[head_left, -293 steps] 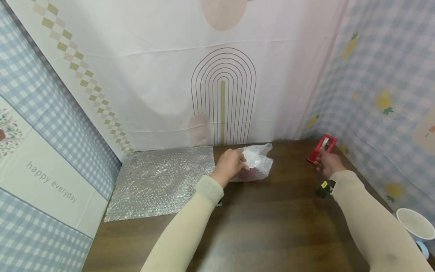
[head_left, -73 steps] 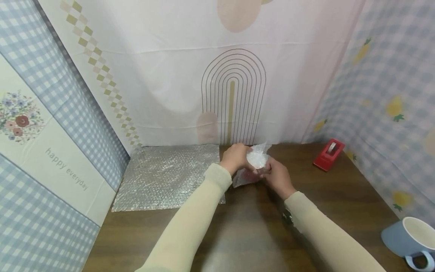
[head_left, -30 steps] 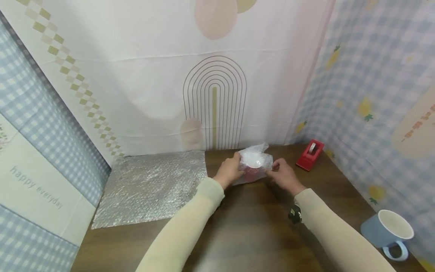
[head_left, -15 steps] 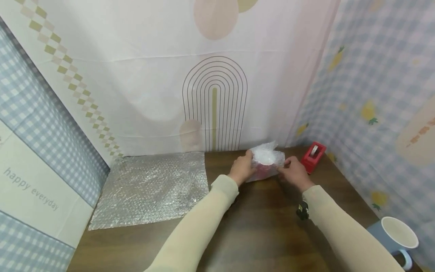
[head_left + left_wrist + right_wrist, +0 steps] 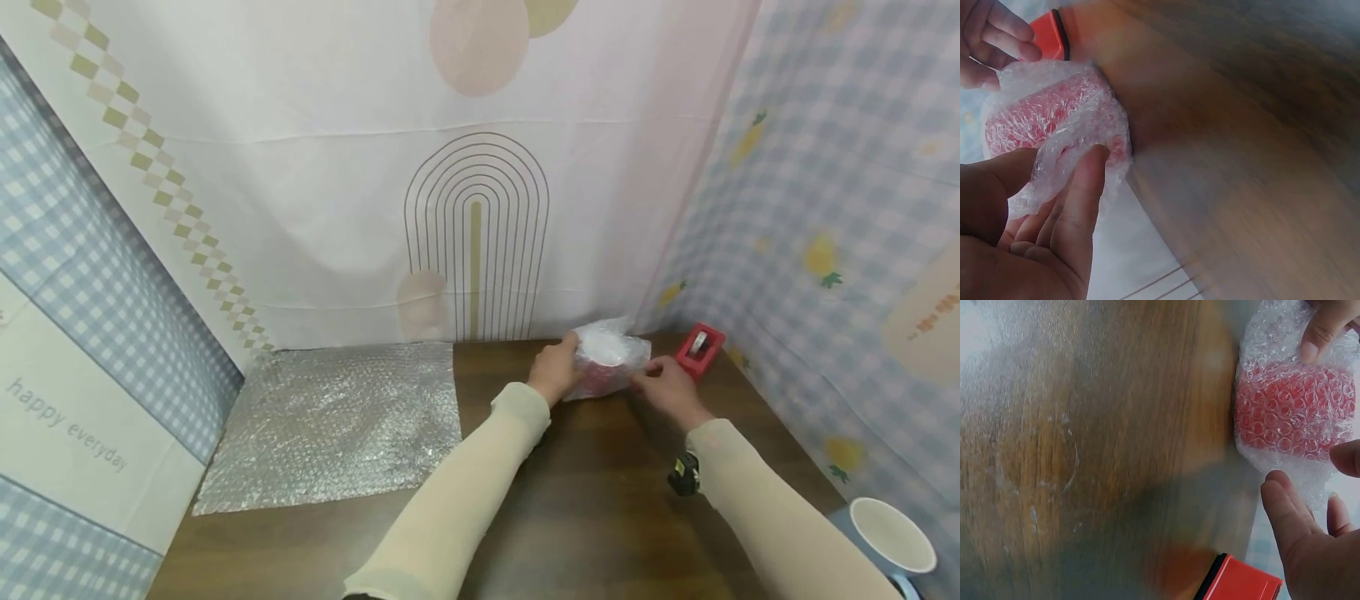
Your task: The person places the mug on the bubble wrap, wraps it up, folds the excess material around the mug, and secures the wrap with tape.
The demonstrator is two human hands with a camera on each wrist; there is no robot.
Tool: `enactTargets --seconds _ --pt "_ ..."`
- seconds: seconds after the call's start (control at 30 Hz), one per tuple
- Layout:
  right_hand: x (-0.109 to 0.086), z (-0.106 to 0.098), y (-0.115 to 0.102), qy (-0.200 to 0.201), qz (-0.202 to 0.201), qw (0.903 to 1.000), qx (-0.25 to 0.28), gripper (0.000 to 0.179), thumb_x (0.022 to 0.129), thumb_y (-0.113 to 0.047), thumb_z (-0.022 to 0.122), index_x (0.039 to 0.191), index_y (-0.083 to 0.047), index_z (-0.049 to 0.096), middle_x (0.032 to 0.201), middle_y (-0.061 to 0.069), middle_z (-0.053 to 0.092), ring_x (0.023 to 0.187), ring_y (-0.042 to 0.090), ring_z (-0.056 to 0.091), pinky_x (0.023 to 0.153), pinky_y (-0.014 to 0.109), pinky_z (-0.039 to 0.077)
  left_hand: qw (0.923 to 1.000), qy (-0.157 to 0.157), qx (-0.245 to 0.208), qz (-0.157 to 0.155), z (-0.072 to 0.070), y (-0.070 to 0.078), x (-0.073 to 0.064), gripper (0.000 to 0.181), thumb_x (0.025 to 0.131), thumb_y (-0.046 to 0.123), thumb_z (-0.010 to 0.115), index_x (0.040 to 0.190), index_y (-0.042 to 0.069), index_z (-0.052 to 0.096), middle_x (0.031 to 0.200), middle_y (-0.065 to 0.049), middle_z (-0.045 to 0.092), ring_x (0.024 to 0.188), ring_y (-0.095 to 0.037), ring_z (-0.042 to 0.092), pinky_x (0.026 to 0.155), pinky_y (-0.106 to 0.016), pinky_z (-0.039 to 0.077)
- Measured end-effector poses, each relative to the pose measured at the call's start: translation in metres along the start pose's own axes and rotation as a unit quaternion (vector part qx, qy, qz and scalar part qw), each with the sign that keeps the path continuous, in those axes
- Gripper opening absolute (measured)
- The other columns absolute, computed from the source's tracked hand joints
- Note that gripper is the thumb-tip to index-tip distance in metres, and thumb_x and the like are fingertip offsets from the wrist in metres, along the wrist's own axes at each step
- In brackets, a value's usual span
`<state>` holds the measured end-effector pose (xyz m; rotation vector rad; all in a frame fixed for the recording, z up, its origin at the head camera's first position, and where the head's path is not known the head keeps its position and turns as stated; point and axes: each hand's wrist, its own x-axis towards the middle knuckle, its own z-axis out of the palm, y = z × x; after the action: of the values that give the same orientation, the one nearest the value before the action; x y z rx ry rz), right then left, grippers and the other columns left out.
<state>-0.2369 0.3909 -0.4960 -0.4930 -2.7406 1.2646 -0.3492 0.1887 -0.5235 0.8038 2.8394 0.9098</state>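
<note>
A red cup-like thing with a round white top, wrapped in bubble wrap (image 5: 600, 377), stands at the table's back right. My left hand (image 5: 553, 372) holds its left side, and in the left wrist view the thumb and fingers (image 5: 1082, 200) pinch a fold of the wrap. At the other side is my right hand (image 5: 670, 392), its fingertips at the loose right end of the wrap. The right wrist view shows the right fingers (image 5: 1288, 515) spread and fairly straight, with the thumb at the wrap. Layers of bubbles blur the red thing's shape.
Just behind the right hand stands a red tape dispenser (image 5: 705, 343). A flat sheet of bubble wrap (image 5: 337, 425) covers the table's back left. Near the right edge is a light blue mug (image 5: 888, 533). Fabric hangs (image 5: 337, 208) along the back and both sides.
Both hands and the wrapped thing have shifted right, nearer the tape dispenser. In the oldest frame the right hand was at the dispenser; later it came to the wrap.
</note>
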Motion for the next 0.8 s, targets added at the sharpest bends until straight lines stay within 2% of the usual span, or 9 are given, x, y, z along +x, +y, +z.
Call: enactTargets --seconds 0.13,0.27,0.4,0.47,0.53,0.63,0.7,0.8 --pt "0.006 -0.003 0.012 0.009 -0.007 0.9998 0.013 0.043 0.104 -0.025 0.076 0.121 0.01 0.057 0.109 0.027 0.074 0.093 0.027 0.072 0.076 0.029 0.055 0.9999 0.0 -0.005 -0.01 0.006 0.004 0.008 0.04 0.102 0.021 0.083 0.136 0.021 0.061 0.121 -0.009 0.085 0.101 -0.034 0.083 0.079 -0.045 0.068" --pt "0.005 -0.004 0.016 0.013 -0.003 0.9998 0.015 0.048 0.102 -0.022 0.076 0.129 0.013 0.057 0.112 0.03 0.07 0.096 0.031 0.069 0.078 0.031 0.054 0.9989 -0.021 -0.026 -0.033 -0.005 0.02 0.0 0.044 0.105 0.02 0.081 0.143 0.02 0.06 0.132 -0.011 0.083 0.111 -0.034 0.083 0.088 -0.043 0.069" --pt "-0.002 -0.005 0.01 -0.008 0.018 0.9994 0.028 0.05 0.109 -0.02 0.068 0.139 0.015 0.051 0.126 0.034 0.067 0.096 0.023 0.073 0.076 0.024 0.056 0.9972 -0.056 -0.033 -0.037 -0.009 0.021 -0.004 0.062 0.105 0.027 0.084 0.159 0.021 0.054 0.149 -0.009 0.077 0.129 -0.03 0.079 0.106 -0.04 0.067" --pt "-0.004 -0.005 0.007 -0.024 0.022 0.9984 0.047 0.049 0.111 -0.018 0.065 0.142 0.016 0.048 0.132 0.033 0.063 0.097 0.02 0.071 0.077 0.022 0.057 0.9972 -0.068 -0.027 -0.017 0.001 0.009 0.002 0.078 0.103 0.04 0.086 0.167 0.02 0.048 0.155 -0.009 0.074 0.135 -0.028 0.076 0.111 -0.038 0.065" --pt "-0.004 -0.005 0.005 -0.039 0.023 0.9967 0.068 0.048 0.113 -0.016 0.063 0.143 0.016 0.044 0.135 0.033 0.06 0.099 0.02 0.071 0.077 0.023 0.06 0.9956 -0.091 -0.024 -0.003 -0.005 0.006 0.0 0.09 0.102 0.047 0.086 0.174 0.017 0.04 0.159 -0.011 0.071 0.142 -0.027 0.073 0.117 -0.038 0.062" --pt "-0.005 -0.002 0.001 -0.041 0.021 0.9962 0.074 0.047 0.112 -0.014 0.063 0.142 0.016 0.044 0.137 0.035 0.057 0.102 0.029 0.073 0.081 0.03 0.064 0.9939 -0.108 -0.013 0.015 -0.021 0.003 -0.013 0.096 0.104 0.049 0.082 0.179 0.014 0.031 0.157 -0.014 0.072 0.139 -0.027 0.074 0.117 -0.038 0.062" --pt "-0.008 -0.001 -0.004 -0.014 0.011 0.9992 0.035 0.048 0.111 -0.018 0.065 0.139 0.018 0.049 0.135 0.039 0.058 0.111 0.039 0.07 0.088 0.041 0.065 0.9926 -0.12 -0.009 0.012 -0.051 0.012 -0.031 0.089 0.109 0.039 0.077 0.179 0.011 0.03 0.157 -0.017 0.072 0.139 -0.029 0.075 0.12 -0.04 0.061" --pt "-0.009 -0.002 -0.013 0.04 -0.007 0.9989 -0.023 0.051 0.109 -0.022 0.067 0.135 0.02 0.054 0.136 0.044 0.055 0.132 0.059 0.053 0.108 0.063 0.056 0.9947 -0.099 0.011 0.026 -0.082 0.004 -0.044 0.08 0.111 0.031 0.073 0.177 0.01 0.034 0.158 -0.017 0.071 0.138 -0.032 0.075 0.12 -0.044 0.061"
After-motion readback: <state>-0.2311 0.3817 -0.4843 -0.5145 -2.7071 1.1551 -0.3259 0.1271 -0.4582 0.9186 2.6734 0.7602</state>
